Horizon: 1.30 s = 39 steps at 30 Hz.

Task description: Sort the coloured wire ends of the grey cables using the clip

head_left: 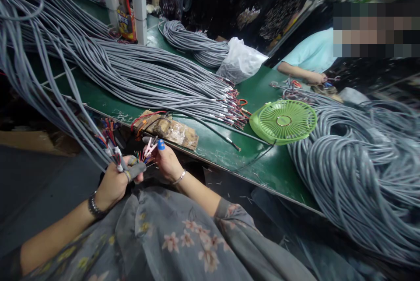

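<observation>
My left hand (120,180), with grey finger covers on its fingertips, is closed around the ends of several grey cables. Out of these ends fan thin coloured wires (110,132), with white bands (117,150) just below them. A separate spray of fine wires (141,156) sticks up between my two hands. My right hand (169,163) is closed beside this spray, a blue cover on its thumb. At its fingertips shows a pale pink forked piece (151,147); its exact kind is too small to tell. Other parts of the grip are hidden.
Long grey cables (157,68) with stripped ends lie over the green table (272,173). A taped wooden block (173,130) sits at the near edge, a green fan (284,121) farther right. Coiled cables (354,176) pile up beyond it. Opposite, a person's arm (302,72) reaches over the table.
</observation>
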Tool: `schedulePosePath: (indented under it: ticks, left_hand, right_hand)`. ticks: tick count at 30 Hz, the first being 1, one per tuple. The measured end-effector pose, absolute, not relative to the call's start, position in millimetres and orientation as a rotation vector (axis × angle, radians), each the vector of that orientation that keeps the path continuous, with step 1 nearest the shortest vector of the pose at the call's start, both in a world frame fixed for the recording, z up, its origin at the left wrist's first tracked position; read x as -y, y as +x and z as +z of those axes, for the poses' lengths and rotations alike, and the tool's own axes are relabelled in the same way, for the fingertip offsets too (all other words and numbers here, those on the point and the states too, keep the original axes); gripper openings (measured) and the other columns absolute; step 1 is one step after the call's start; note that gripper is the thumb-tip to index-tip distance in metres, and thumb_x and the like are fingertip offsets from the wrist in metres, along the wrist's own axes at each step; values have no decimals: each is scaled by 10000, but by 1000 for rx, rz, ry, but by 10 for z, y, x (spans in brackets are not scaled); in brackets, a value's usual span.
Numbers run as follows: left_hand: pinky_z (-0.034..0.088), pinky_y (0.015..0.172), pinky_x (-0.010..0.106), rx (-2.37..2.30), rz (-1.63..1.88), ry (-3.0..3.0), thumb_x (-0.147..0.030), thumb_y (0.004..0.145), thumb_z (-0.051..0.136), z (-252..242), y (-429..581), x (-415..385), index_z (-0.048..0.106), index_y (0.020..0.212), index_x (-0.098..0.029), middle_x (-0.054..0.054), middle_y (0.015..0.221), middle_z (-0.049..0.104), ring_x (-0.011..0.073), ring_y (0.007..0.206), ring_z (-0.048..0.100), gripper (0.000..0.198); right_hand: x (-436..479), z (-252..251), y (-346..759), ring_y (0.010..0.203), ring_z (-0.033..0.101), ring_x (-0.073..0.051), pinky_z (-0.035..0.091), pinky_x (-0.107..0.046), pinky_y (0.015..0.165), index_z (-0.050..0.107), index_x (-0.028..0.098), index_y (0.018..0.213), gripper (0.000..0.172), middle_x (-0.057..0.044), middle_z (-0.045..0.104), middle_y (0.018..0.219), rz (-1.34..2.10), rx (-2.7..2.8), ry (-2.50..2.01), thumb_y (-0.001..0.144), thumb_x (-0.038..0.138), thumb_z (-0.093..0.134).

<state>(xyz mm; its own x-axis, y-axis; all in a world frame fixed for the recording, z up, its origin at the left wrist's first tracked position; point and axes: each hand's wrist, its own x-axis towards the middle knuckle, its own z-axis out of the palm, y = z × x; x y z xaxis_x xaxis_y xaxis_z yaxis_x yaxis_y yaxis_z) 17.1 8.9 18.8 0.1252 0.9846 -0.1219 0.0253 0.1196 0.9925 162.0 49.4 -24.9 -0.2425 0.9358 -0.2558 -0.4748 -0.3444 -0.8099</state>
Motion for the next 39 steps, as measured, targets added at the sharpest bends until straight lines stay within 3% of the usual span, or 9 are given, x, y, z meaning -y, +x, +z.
schedulePosePath:
  ticks: [7,10,20,24,27,39]
  left_hand:
    - [437,511,266,-1259,985,1222,-461,692,726,157,154,-78,635,514,-209,4,471,628,148,467,531,322]
    - [430,512,263,-1254,970,1212,-461,689,738,132,153,-81,642,516,-207,3,470,628,142,463,526,321]
    - [438,530,262,-1236,958,1267,-453,728,731,60,47,-29,658,545,-207,5,504,646,152,494,558,315]
    - [444,546,272,-1221,1001,1270,-424,757,700,24,-4,18,668,572,-214,8,529,654,166,522,568,282]
    - [445,542,273,-1228,1043,1223,-422,731,708,66,40,10,659,548,-217,5,516,642,166,518,566,280]
    - [420,495,252,-1247,1093,1109,-415,637,756,154,196,-88,644,482,-202,-3,467,605,138,466,524,286]
  right_hand:
    - [-559,-242,1581,609,567,-126,493,-253,620,705,177,858,458,-7,654,683,1915,509,-855,820,634,699]
    - [-566,-223,1542,598,558,-120,490,-241,612,691,178,788,418,2,636,645,1881,424,-836,810,593,736]
    - [-513,-197,1579,661,598,-133,495,-238,601,683,181,798,483,-35,690,758,1983,419,-837,863,657,629]
    - [-500,-208,1618,659,592,-124,503,-227,595,687,181,844,362,-20,678,762,1988,460,-801,851,542,710]
    - [-497,-219,1635,650,587,-117,506,-216,592,690,177,860,304,-6,661,733,1948,472,-808,825,471,758]
    - [-511,-187,1679,660,586,-114,486,-217,603,692,171,844,335,-5,661,731,1971,504,-849,786,489,780]
